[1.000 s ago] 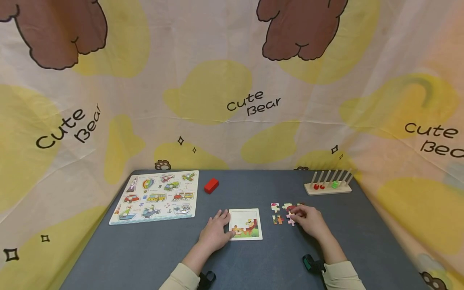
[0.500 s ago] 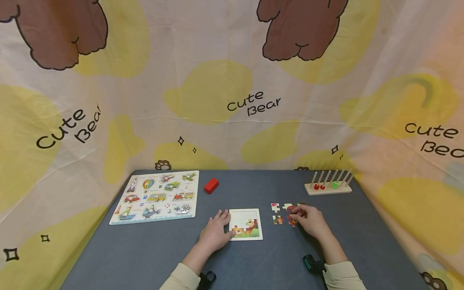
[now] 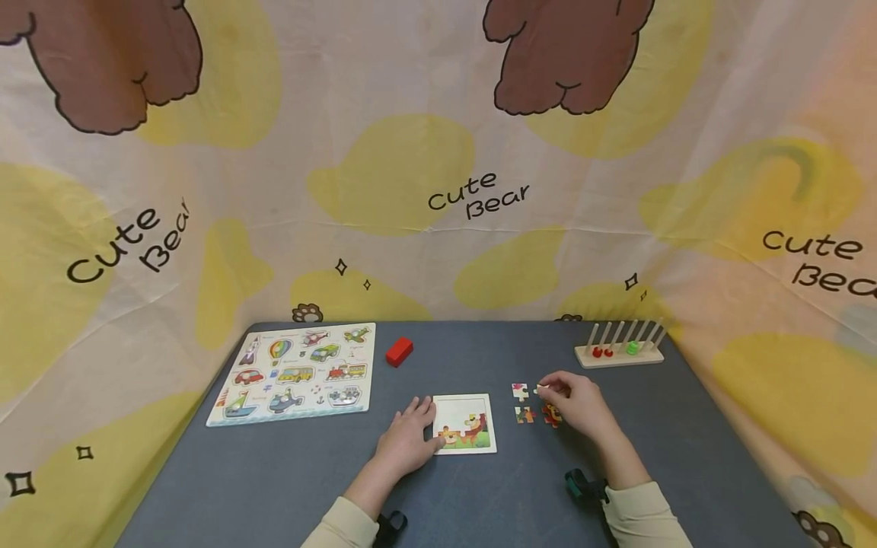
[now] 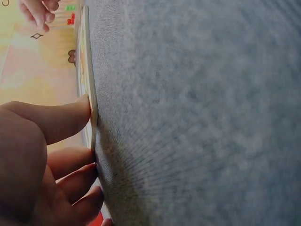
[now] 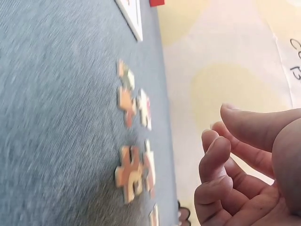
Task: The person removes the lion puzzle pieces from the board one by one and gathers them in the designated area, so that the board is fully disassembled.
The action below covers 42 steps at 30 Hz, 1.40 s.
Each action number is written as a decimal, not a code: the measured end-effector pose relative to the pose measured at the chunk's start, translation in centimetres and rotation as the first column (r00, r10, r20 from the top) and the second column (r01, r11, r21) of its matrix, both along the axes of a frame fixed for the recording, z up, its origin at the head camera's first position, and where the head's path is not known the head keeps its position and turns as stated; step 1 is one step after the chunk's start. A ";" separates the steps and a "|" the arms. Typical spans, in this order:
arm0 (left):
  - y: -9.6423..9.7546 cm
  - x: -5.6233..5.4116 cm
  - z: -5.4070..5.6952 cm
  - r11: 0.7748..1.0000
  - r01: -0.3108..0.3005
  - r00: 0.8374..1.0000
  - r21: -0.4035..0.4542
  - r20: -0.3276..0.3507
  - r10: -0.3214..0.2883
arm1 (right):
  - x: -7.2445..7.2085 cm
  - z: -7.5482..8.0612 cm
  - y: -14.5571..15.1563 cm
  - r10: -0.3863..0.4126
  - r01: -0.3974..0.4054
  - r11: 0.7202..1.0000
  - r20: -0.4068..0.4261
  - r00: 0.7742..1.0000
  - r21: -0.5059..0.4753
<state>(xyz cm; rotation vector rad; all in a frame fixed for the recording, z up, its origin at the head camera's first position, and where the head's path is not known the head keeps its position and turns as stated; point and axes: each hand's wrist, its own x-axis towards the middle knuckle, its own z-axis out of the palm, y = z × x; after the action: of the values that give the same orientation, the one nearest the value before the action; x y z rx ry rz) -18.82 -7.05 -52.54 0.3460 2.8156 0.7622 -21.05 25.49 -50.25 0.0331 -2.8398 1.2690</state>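
My left hand (image 3: 406, 440) lies with spread, mostly straight fingers along the left side of a white-framed puzzle board (image 3: 463, 402). Its thumb rests at the near left corner. Joined animal pieces (image 3: 473, 432) fill the board's lower part. Over the loose puzzle pieces, my right hand (image 3: 578, 399) hovers with its fingers loosely bent. The right wrist view shows the thumb (image 5: 244, 120) apart from the fingers and nothing between them. Below lie a lion piece (image 5: 129, 174), a pink and white piece (image 3: 520, 392) and several others, partly hidden by the hand in the head view.
A vehicle picture board (image 3: 294, 373) lies at the back left, with a red block (image 3: 400, 352) beside it. A wooden peg stand (image 3: 620, 358) with red and green beads stands at the back right. A printed cloth (image 3: 384, 175) hangs behind the table.
The pink piece at my right fingertips a second ago has gone from there, and the lion piece shows in that spot. My right hand has moved slightly back and left; my left hand is still.
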 end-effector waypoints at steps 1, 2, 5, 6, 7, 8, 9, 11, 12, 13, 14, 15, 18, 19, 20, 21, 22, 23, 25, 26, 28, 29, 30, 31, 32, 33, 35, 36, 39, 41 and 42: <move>0.0 0.0 0.0 1.000 -0.003 1.000 0.004 0.000 0.003 | 0.0 0.1 -0.2 0.003 -0.003 1.000 0.004 1.000 -0.005; 0.0 0.0 0.0 1.000 -0.006 1.000 0.006 0.001 0.006 | 0.0 0.3 -0.5 0.006 -0.006 1.000 0.004 1.000 -0.007; 0.0 0.0 0.0 1.000 -0.017 1.000 0.009 0.002 0.017 | 0.0 0.6 -1.1 0.021 -0.020 1.000 0.007 1.000 -0.019; 0.1 0.0 0.0 1.000 -0.020 1.000 0.009 0.002 0.020 | 0.0 0.7 -1.3 0.023 -0.023 0.999 0.009 1.000 -0.025; 0.1 0.0 0.0 1.000 -0.020 1.000 0.009 0.002 0.020 | 0.0 0.7 -1.5 0.026 -0.025 0.999 0.009 1.000 -0.029; 0.1 0.0 0.0 1.000 -0.021 1.000 0.008 0.002 0.021 | 0.0 0.7 -1.7 0.026 -0.026 0.999 0.007 1.000 -0.028; 0.1 0.0 0.0 1.000 -0.020 1.000 0.009 0.002 0.020 | -0.1 0.7 -1.9 0.030 -0.030 0.999 0.008 1.000 -0.029; 0.1 -0.1 0.0 1.000 -0.019 1.000 0.009 0.002 0.019 | -0.2 0.7 -2.4 0.040 -0.040 0.999 0.008 0.999 -0.027; 0.1 -0.1 0.1 1.000 -0.018 1.000 0.010 0.002 0.018 | -0.2 0.7 -2.6 0.042 -0.042 0.999 0.006 0.999 -0.024; 0.1 -0.1 0.1 1.000 -0.018 1.000 0.009 0.002 0.018 | -0.3 0.6 -2.9 0.043 -0.043 0.999 0.002 0.999 -0.017; 0.1 -0.2 0.1 1.000 -0.018 1.000 0.008 0.001 0.018 | -0.3 0.6 -3.1 0.043 -0.043 0.999 -0.001 0.999 -0.012; 0.2 -0.2 0.0 1.000 -0.016 1.000 0.006 0.000 0.016 | -0.3 0.5 -3.4 0.046 -0.046 0.999 -0.003 0.999 -0.012; 0.2 -0.3 0.0 1.000 -0.015 1.000 0.000 -0.001 0.015 | -0.3 0.4 -4.1 0.058 -0.058 0.998 -0.019 0.998 -0.007; 0.2 -0.3 -0.1 1.000 -0.014 1.000 -0.005 -0.002 0.014 | -0.3 0.3 -4.3 0.064 -0.064 0.998 -0.019 0.998 -0.009; 0.2 -0.3 -0.1 1.000 -0.015 1.000 -0.007 -0.004 0.015 | -0.3 0.2 -4.5 0.074 -0.074 0.997 -0.017 0.997 -0.010; 0.2 -0.3 -0.1 1.000 -0.015 1.000 -0.010 -0.006 0.015 | -0.3 0.2 -4.8 0.087 -0.087 0.996 -0.015 0.996 -0.013; 0.3 -0.3 -0.1 1.000 -0.017 1.000 -0.009 -0.006 0.017 | -0.3 0.1 -5.0 0.098 -0.099 0.995 -0.012 0.995 -0.014; 0.3 -0.3 -0.2 1.000 -0.018 1.000 -0.009 -0.007 0.018 | -0.2 0.0 -5.2 0.106 -0.106 0.994 -0.003 0.994 -0.017; 0.4 -0.3 -0.2 1.000 -0.011 1.000 -0.004 -0.010 0.011 | -0.1 -0.1 -5.5 0.111 -0.110 0.994 0.011 0.994 -0.021; 0.5 -0.3 -0.2 1.000 -0.006 1.000 0.001 -0.011 0.006 | 0.0 -0.2 -5.6 0.111 -0.111 0.994 0.013 0.994 -0.021; 0.7 -0.2 -0.2 1.000 0.003 1.000 0.011 -0.010 -0.003 | 0.2 -0.4 -5.9 0.111 -0.110 0.994 0.012 0.994 -0.015; 0.7 -0.2 -0.3 1.000 0.006 1.000 0.013 -0.010 -0.006 | 0.2 -0.6 -6.1 0.113 -0.113 0.994 0.010 0.994 -0.012; 0.7 -0.2 -0.3 1.000 0.005 1.000 0.015 -0.010 -0.005 | 0.2 -0.7 -6.3 0.119 -0.119 0.993 0.005 0.993 -0.009; 0.7 -0.2 -0.3 1.000 0.000 1.000 0.017 -0.011 0.000 | 0.2 -0.8 -6.5 0.130 -0.130 0.992 -0.001 0.992 -0.003; 0.6 -0.2 -0.3 1.000 -0.007 1.000 0.015 -0.012 0.007 | 0.2 -1.0 -6.8 0.145 -0.145 0.989 -0.006 0.989 -0.002; 0.5 -0.2 -0.4 1.000 -0.014 1.000 0.013 -0.011 0.014 | 0.2 -1.1 -7.1 0.162 -0.162 0.987 -0.009 0.987 0.000; 0.3 -0.1 -0.4 1.000 -0.024 1.000 0.011 -0.011 0.024 | 0.2 -1.3 -7.6 0.187 -0.187 0.982 -0.009 0.982 0.003; 0.2 -0.1 -0.4 1.000 -0.026 1.000 0.013 -0.012 0.026 | 0.2 -1.4 -7.8 0.196 -0.196 0.981 -0.009 0.981 0.006; -0.1 -0.1 -0.4 1.000 -0.019 1.000 0.018 -0.012 0.019 | 0.2 -1.7 -8.3 0.202 -0.202 0.979 -0.002 0.979 0.012; -0.1 -0.1 -0.4 1.000 -0.015 1.000 0.022 -0.010 0.016 | 0.2 -1.9 -8.5 0.202 -0.202 0.979 0.009 0.979 0.013; -0.1 -0.1 -0.4 1.000 -0.016 1.000 0.023 -0.008 0.016 | 0.2 -1.9 -8.6 0.206 -0.206 0.978 0.014 0.978 0.010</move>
<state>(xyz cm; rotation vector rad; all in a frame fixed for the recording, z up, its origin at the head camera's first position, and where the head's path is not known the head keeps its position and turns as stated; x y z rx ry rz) -18.91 -7.13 -52.90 0.3317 2.8228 0.7987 -20.83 16.93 -52.17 0.3295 -2.9180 1.2904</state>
